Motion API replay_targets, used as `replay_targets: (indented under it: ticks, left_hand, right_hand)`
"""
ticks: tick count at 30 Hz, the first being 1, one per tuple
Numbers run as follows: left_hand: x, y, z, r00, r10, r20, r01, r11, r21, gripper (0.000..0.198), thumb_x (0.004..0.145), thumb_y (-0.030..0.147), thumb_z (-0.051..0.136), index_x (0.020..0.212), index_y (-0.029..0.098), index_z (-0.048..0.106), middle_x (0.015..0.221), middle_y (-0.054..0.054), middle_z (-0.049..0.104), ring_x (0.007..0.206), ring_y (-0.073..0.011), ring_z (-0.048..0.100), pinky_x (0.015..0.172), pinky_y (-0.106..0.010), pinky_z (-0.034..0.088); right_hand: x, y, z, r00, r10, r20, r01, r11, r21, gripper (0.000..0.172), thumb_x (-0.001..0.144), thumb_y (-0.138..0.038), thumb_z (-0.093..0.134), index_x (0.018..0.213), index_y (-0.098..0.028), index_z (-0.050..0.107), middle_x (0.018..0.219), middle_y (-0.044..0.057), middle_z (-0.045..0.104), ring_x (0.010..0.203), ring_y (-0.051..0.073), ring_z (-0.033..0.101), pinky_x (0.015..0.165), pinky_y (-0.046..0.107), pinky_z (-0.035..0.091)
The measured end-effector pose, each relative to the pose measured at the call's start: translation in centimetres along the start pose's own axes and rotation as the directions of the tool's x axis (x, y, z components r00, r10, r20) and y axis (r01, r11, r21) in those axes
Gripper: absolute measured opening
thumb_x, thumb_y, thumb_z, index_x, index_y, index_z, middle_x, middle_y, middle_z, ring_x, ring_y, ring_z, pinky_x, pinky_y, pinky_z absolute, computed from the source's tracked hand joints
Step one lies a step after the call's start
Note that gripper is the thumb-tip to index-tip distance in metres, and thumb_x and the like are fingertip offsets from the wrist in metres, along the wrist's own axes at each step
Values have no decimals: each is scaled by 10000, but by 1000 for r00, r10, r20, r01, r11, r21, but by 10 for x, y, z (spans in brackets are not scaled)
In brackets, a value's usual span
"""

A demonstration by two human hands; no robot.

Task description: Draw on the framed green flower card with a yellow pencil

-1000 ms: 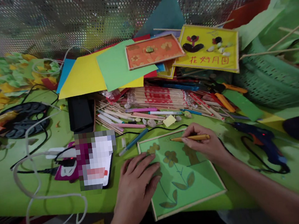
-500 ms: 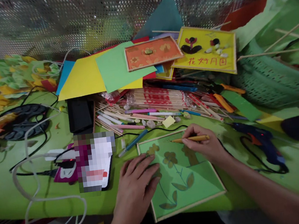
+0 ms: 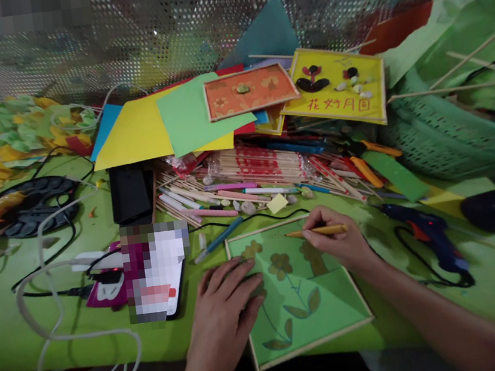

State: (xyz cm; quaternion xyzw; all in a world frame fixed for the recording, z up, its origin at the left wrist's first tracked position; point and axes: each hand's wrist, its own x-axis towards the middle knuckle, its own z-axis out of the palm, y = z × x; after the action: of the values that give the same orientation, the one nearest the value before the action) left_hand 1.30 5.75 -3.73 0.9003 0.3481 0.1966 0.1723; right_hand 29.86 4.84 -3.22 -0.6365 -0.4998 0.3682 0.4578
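A green picture card [image 3: 329, 302] edged with thin sticks lies on the green table in front of me. Flowers with leaves and a tree-like shape are drawn on it. My right hand [image 3: 332, 235] pinches a yellow pen [image 3: 296, 234], its tip at the upper part of the card. My left hand [image 3: 228, 302] rests flat over the card's left edge, fingers stretched and slightly apart, holding nothing. A blue-grey pen [image 3: 219, 240] lies on the table just beyond the card's upper left corner.
A phone [image 3: 170, 267] and a magenta power strip [image 3: 107, 290] with white cables lie left. A blue glue gun [image 3: 434, 235] is at right, near a green basket [image 3: 457, 129]. Behind are bundled sticks [image 3: 254, 165], coloured paper [image 3: 132, 130] and framed pictures [image 3: 251, 90].
The whole view has shifted slightly. Both hands keep almost the same places on the card, and the yellow pen's tip stays near the same spot.
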Motion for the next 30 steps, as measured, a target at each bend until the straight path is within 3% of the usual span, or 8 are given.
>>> replay_targets:
  ticks: [16,30]
  left_hand:
    - [-1,-1,1,1000,5,-2,-5,1000,2,279,987,251,611,1248,328,673,1383,30,671,1316,-234,549,1063,-449,395]
    - [-4,-4,5,1000,12,1,-12,1000,12,301,969,242,630,1252,336,675,1392,32,666,1313,-238,552,1062,-453,407]
  right_hand:
    - [2,-5,-2,996,22,-82,-27,998,-60,108,757,-252,684,715,-210,594,633,-23,572,558,126,479,518,245,366]
    - [3,-3,0,989,62,-137,-61,998,10,129,748,-282,697,727,-204,597,651,-20,577,556,116,467,513,232,360]
